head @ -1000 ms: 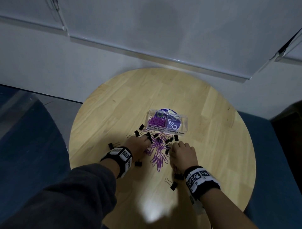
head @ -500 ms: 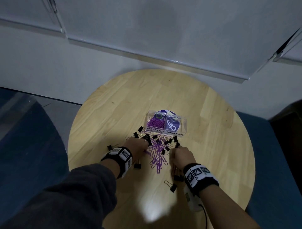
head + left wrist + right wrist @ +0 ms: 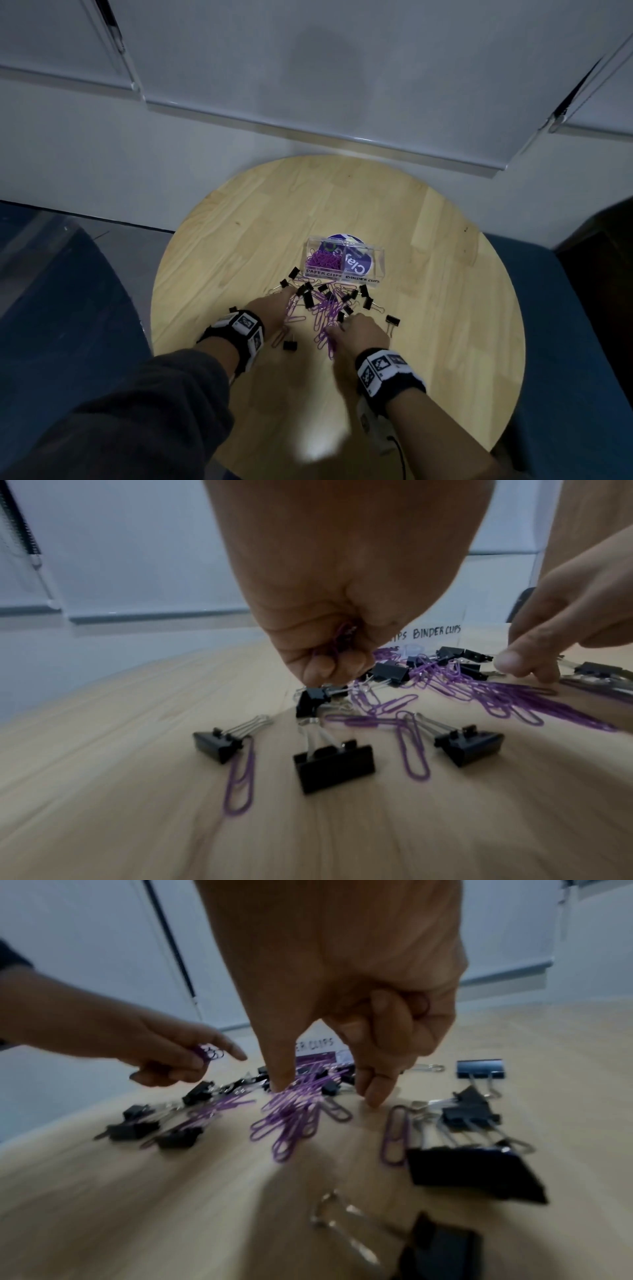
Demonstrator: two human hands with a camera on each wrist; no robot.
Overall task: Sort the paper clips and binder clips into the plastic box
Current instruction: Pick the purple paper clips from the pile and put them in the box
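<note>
Clips litter a round wooden table (image 3: 239,240) by white blinds; left hand (image 3: 274,310) grips purple paper clips (image 3: 208,1051), right hand (image 3: 363,334) fingers splayed.

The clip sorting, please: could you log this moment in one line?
left hand: holds purple paper clips | right hand: fingertips on clip pile | box: binder side empty

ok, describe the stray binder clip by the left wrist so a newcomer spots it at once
On the round wooden table, a clear plastic box faces a tangle of purple paper clips and black clips. Nearer the person, between the left hand and right hand, one black binder clip lies alone on bare wood, clear of the tangle.
</note>
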